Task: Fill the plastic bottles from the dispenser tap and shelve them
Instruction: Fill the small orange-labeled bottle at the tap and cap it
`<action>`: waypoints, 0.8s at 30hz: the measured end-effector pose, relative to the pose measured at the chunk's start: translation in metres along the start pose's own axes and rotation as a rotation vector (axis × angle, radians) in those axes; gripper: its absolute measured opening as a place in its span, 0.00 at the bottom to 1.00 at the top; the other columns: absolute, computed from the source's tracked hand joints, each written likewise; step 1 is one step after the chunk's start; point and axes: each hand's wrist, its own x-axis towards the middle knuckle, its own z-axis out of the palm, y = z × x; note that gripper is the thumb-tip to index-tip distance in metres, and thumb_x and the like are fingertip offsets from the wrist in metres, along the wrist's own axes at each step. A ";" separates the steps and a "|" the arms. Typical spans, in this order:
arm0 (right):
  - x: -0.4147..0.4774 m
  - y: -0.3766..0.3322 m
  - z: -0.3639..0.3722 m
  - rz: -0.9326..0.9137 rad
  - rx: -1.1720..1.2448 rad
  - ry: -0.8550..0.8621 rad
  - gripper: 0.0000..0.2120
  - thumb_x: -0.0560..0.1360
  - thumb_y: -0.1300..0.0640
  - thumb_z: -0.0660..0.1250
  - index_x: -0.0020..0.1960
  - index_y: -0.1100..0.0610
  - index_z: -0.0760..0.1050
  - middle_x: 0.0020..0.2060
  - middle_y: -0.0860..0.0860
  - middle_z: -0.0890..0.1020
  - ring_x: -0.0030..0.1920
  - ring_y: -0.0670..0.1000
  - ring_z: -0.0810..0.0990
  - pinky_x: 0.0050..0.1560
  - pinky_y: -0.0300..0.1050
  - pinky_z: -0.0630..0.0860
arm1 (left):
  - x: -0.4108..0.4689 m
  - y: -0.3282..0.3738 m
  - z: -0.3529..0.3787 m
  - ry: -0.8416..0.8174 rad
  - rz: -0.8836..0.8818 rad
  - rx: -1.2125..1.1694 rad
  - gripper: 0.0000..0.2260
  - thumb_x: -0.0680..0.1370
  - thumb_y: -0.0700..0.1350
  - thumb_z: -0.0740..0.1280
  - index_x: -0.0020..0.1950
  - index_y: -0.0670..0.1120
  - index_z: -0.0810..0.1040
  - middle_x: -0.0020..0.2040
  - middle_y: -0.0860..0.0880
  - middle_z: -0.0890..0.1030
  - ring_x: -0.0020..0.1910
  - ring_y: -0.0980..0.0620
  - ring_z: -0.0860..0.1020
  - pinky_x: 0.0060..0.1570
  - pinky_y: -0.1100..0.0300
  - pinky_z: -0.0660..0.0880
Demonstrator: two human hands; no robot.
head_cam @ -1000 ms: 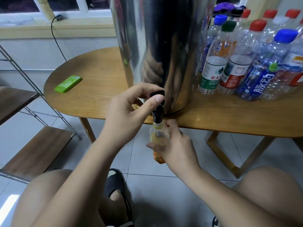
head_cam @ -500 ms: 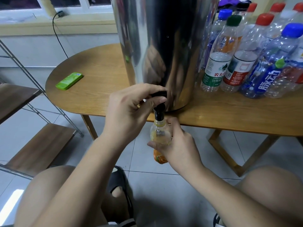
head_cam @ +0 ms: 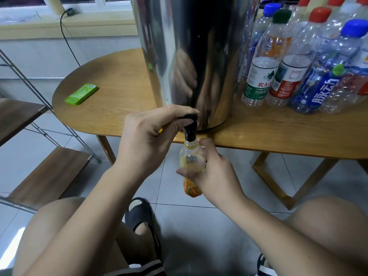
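A tall shiny steel dispenser (head_cam: 191, 56) stands on the wooden table (head_cam: 123, 80), its black tap (head_cam: 190, 129) hanging over the front edge. My left hand (head_cam: 151, 136) grips the tap lever from the left, thumb and fingers curled over it. Directly under the spout, my right hand (head_cam: 213, 176) holds a small clear bottle with an orange label (head_cam: 191, 162), its neck up against the tap. Several capped plastic bottles (head_cam: 298, 62) stand bunched on the table to the right of the dispenser.
A green flat case (head_cam: 81, 94) lies on the table's left part. A metal-framed rack with wooden shelves (head_cam: 49, 174) stands at the left, low by the tiled floor. My knees and a black sandal (head_cam: 139, 216) are below the hands.
Both hands stay on the tap and bottle. The view has shifted slightly, and my left fingers have curled further over the lever.
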 end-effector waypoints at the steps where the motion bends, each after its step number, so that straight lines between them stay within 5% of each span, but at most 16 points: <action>1: 0.000 0.000 0.000 -0.001 -0.001 -0.004 0.35 0.71 0.38 0.82 0.68 0.43 0.65 0.54 0.45 0.85 0.55 0.58 0.85 0.45 0.45 0.74 | 0.000 0.001 0.000 -0.003 0.000 0.001 0.07 0.84 0.39 0.74 0.61 0.43 0.89 0.55 0.55 0.89 0.54 0.60 0.86 0.52 0.65 0.77; 8: 0.000 0.002 0.004 0.015 -0.006 -0.030 0.37 0.71 0.38 0.82 0.70 0.46 0.67 0.50 0.42 0.81 0.55 0.59 0.84 0.44 0.44 0.71 | -0.003 0.001 0.002 -0.008 -0.072 -0.068 0.08 0.84 0.39 0.73 0.62 0.44 0.88 0.52 0.53 0.89 0.51 0.56 0.87 0.49 0.49 0.83; 24: 0.000 0.009 0.009 0.069 0.004 -0.057 0.39 0.70 0.35 0.81 0.72 0.43 0.65 0.58 0.52 0.86 0.58 0.61 0.84 0.54 0.52 0.81 | -0.006 0.006 0.000 -0.040 -0.163 -0.179 0.09 0.87 0.45 0.69 0.63 0.44 0.87 0.52 0.49 0.88 0.51 0.48 0.87 0.48 0.43 0.83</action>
